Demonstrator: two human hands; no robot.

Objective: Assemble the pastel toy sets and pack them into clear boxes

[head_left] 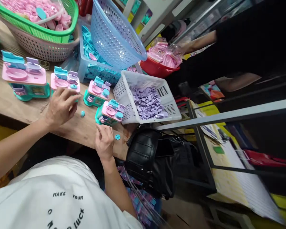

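Four pink and teal toy kitchens stand on the wooden table. My left hand [61,106], fingers curled, is in front of the second toy kitchen [65,80] and partly hides it. A bit of blue shows by its fingertips; whether it is held I cannot tell. My right hand [104,142] is closed near the table edge, just below the nearest toy kitchen [110,112]; its contents are hidden. Between the hands lies a small blue piece [82,113], and right of my right hand a round blue piece [117,137]. Other toy kitchens are a larger-looking one [25,76] and another [97,91].
A white crate [175,108] holds purple pieces. Behind are a clear bin [85,68] of blue parts, a blue basket [119,41] and a green basket [72,22] of pink parts. A black bag [143,149] sits beside the table. Another person's arm [201,43] reaches toward a red basin [154,67].
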